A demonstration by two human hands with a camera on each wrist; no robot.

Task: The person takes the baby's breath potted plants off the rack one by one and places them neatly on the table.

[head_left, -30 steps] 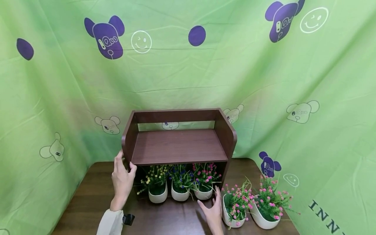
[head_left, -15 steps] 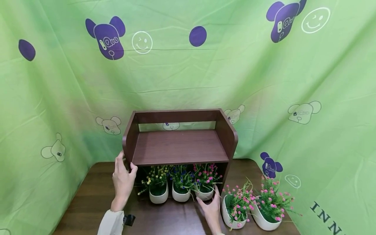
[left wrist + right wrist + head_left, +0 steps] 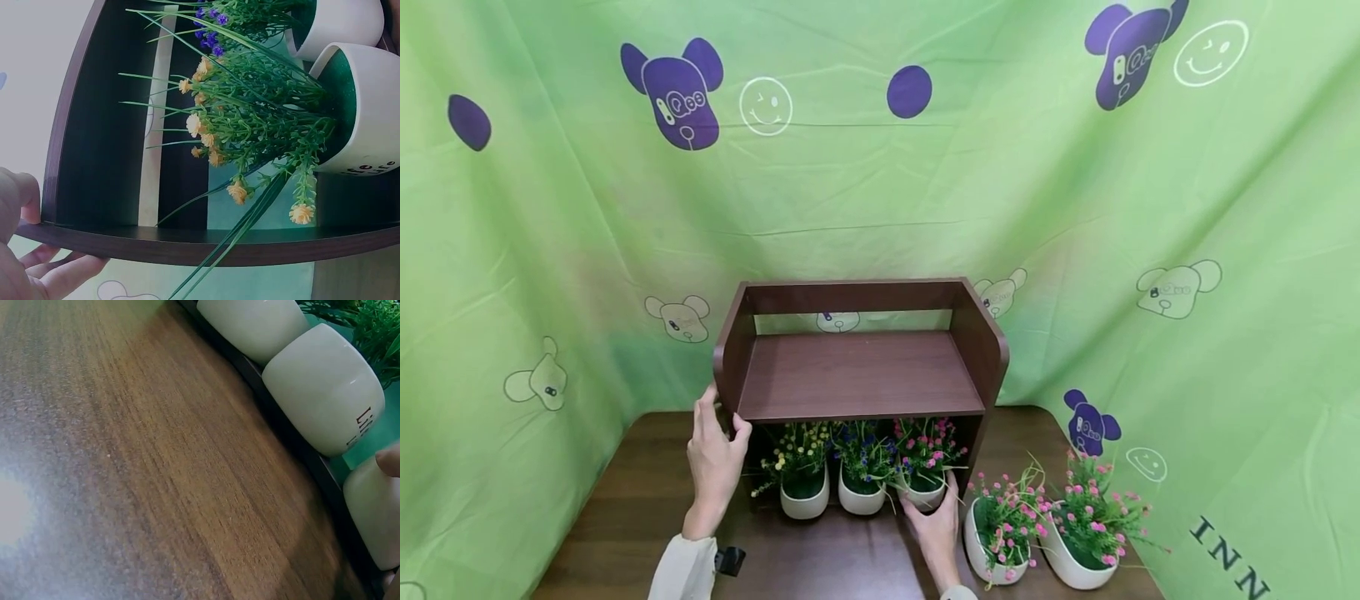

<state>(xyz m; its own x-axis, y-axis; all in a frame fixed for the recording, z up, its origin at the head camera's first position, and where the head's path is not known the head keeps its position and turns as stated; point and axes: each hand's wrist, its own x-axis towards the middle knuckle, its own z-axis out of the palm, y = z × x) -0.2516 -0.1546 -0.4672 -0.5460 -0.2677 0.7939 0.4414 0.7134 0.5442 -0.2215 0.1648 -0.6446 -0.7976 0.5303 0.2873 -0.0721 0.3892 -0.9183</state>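
A dark brown two-tier wooden shelf (image 3: pixel 861 375) stands on the table. My left hand (image 3: pixel 715 462) grips its left side board, thumb at the front edge and fingers outside; the left wrist view shows the thumb (image 3: pixel 28 197) on the inner side. Three white pots sit in the lower tier: yellow flowers (image 3: pixel 805 503), blue flowers (image 3: pixel 861 500) and pink flowers (image 3: pixel 925 497). My right hand (image 3: pixel 936 533) holds the pink-flowered pot at the right end, thumb at its front left and fingers along its right. In the right wrist view the thumb (image 3: pixel 389 460) lies against that pot (image 3: pixel 372 503).
Two more white pots with pink flowers, a nearer one (image 3: pixel 996 542) and one farther right (image 3: pixel 1078 562), stand on the table (image 3: pixel 820 567) just right of my right hand. A green printed cloth (image 3: pixel 835 192) hangs behind and at both sides.
My right hand has moved up and left from beside the pink-flowered pot in the shelf and now holds it. My left hand stays on the shelf's side board.
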